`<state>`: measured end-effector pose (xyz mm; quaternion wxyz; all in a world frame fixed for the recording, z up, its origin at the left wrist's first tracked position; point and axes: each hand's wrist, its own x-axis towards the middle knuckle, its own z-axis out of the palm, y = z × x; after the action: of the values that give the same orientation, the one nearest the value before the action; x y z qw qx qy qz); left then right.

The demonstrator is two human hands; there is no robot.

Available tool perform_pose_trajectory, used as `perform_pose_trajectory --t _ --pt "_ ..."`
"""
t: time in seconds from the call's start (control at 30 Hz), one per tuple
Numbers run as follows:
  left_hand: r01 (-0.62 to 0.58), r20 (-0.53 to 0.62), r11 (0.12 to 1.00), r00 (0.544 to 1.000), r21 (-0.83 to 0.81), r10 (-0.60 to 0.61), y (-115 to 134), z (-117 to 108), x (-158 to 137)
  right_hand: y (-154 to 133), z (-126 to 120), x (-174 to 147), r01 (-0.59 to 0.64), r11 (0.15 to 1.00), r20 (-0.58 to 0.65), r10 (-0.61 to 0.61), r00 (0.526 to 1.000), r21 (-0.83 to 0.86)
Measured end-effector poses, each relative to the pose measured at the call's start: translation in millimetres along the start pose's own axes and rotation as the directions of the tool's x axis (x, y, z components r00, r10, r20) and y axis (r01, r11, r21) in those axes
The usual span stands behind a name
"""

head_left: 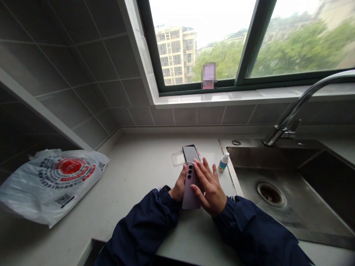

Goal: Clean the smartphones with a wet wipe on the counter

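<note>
A light purple smartphone point(190, 197) is held above the counter, its back with three black camera lenses facing up. My left hand point(179, 186) grips its left edge, thumb along the side; the other fingers are hidden beneath. On the phone's upper right side rest the fingertips of my right hand point(212, 188), its fingers stretched out and apart. Just beyond lies a second phone point(190, 152) with a dark frame and grey screen, partly covered by the first. A clear phone case point(178, 158) is beside it. To the right stands a small white spray bottle point(223, 162) with a blue and yellow label.
A steel sink point(249, 177) with a curved chrome faucet point(288, 107) is on the right. A white plastic bag point(52, 184) with red print lies at the left of the pale counter point(133, 162). Behind the counter are grey tiles and a window point(222, 48).
</note>
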<state>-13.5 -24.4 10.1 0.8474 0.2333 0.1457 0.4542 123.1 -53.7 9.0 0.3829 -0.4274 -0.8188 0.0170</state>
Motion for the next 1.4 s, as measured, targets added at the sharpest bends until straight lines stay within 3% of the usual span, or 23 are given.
perform_pose_trajectory --t 0.13,0.43,0.63,0.93,1.13,1.3,1.4 --pt "0.036 -0.027 0.999 0.999 0.021 -0.035 -1.3 0.6 0.0 -0.7 -2.5 -0.5 0.054 0.997 0.033 -0.056 0.998 0.047" --pt "-0.045 -0.031 0.987 0.998 0.157 0.05 0.0 6.7 -4.5 -2.8 -3.6 1.1 0.115 0.992 0.082 -0.119 0.99 0.049" --pt "-0.038 -0.049 0.994 0.998 0.102 0.043 -0.5 -3.1 1.7 -1.9 1.4 1.2 0.034 0.998 0.08 -0.031 0.996 -0.045" --pt "-0.031 0.007 0.998 0.999 -0.049 0.032 3.0 -4.5 2.8 3.7 6.1 1.2 -0.063 0.998 0.023 0.063 0.998 -0.001" --pt "-0.103 -0.129 0.984 0.988 -0.148 0.084 9.7 -0.1 4.0 -0.1 11.8 -3.6 0.018 0.993 0.084 -0.008 0.996 -0.113" --pt "-0.185 -0.306 0.976 0.941 -0.114 0.143 17.9 -6.6 6.5 -2.3 13.0 -6.0 0.088 0.986 0.135 -0.069 0.988 -0.141" --pt "-0.203 -0.355 0.976 0.92 -0.073 0.165 22.0 -12.2 7.5 -4.9 11.5 -5.2 0.135 0.983 0.146 -0.117 0.982 -0.123"
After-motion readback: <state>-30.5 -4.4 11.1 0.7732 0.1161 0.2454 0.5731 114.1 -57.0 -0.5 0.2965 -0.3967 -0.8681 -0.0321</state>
